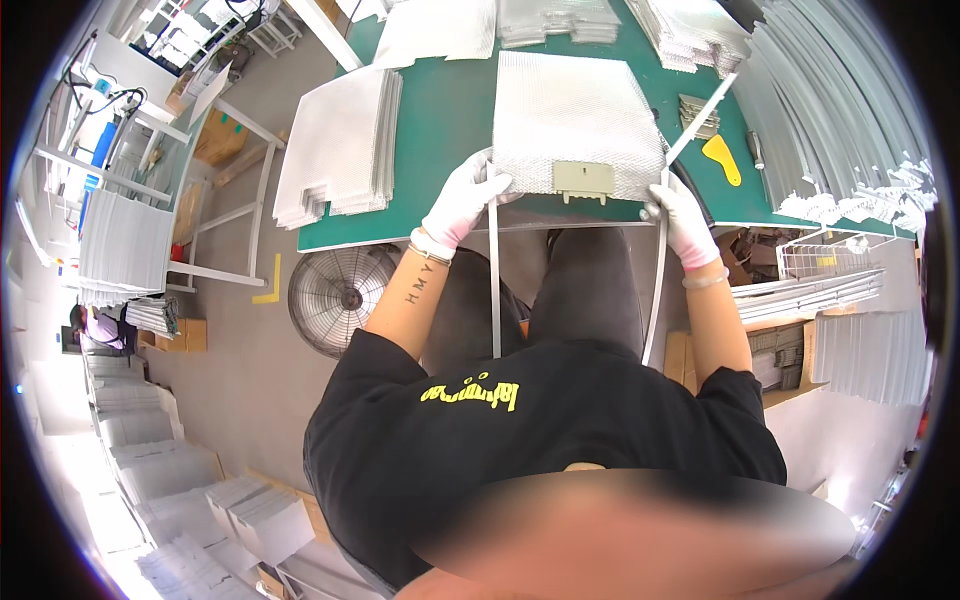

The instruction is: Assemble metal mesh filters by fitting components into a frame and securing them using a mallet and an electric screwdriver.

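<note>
A silvery-white mesh panel [570,105] lies in front of me, its near part reaching over the table's edge. On its near edge sits an olive-green plastic piece [584,178] with small prongs. My left hand [464,200], in a white glove, is closed at the panel's near left corner, pinching a narrow white strip [494,280] that hangs down towards my lap. At the near right corner my gloved right hand [684,220] pinches another long white strip [702,120], which slants up past the panel and also hangs below the hand. The fingertips are partly hidden.
The green table [440,130] bears a stack of mesh panels [335,140] at left and more at the back. A yellow scraper [722,160], small olive pieces [698,115] and long white strips [840,110] lie right. A floor fan [345,298] stands below left.
</note>
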Demonstrator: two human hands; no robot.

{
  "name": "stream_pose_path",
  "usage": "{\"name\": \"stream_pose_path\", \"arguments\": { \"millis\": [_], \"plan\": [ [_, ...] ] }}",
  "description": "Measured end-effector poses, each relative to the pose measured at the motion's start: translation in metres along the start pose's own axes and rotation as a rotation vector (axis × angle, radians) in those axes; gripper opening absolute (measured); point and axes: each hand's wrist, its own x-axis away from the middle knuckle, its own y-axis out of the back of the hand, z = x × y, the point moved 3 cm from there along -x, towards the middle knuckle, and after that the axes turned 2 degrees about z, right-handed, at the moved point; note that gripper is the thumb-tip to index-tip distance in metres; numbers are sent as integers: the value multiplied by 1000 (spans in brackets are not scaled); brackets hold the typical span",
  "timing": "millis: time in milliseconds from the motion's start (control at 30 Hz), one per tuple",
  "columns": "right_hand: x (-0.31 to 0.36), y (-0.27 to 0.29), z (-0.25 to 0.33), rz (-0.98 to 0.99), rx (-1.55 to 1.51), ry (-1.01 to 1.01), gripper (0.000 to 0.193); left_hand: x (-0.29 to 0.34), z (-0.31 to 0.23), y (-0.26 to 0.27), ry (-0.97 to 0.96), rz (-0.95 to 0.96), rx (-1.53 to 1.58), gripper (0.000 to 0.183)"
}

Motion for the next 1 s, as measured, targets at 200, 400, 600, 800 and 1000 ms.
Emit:
{"name": "stream_pose_path", "arguments": {
  "millis": [200,400,600,800,1000],
  "plan": [
    [39,-16,39,2,104,205,32,26,-34,-48,-154,-119,-345,57],
    [70,-69,58,103,137,237,31,105,-75,-68,-496,-286,-236,69],
    [57,-136,55,461,136,325,58,188,-63,-31,-566,-607,-174,44],
    [24,-188,80,674,333,465,53,216,-86,-6,-780,-406,-72,51],
    [-1,-198,133,465,360,694,43,157,-150,-8,-745,-491,-316,51]
  ]
}}
